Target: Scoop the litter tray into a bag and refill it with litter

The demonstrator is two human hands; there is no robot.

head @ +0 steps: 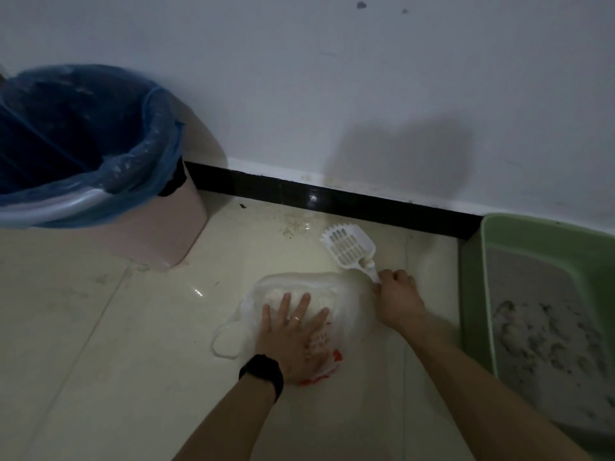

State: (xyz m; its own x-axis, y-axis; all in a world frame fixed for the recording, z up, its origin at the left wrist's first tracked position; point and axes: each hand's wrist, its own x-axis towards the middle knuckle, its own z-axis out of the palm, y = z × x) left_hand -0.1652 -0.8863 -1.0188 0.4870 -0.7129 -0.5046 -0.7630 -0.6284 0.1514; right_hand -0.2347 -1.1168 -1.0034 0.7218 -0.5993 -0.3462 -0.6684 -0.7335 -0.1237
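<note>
Dim room: glossy cream tile floor [100,327], white wall [332,78] with black skirting [332,197]; pink bin [166,234] with blue liner [139,161] at far left, green litter tray [479,277] holding clumpy grey litter [545,331] at right edge. Left hand [293,337], fingers spread flat, presses on a white plastic bag [349,304] with red print lying on the floor between bin and tray. Right hand [397,294] is curled round the handle of a white slotted scoop [349,247], whose head lies near the skirting just past the bag.

A home corner: tiled floor [100,327], lined bin [159,227], litter tray [472,294] (green).
</note>
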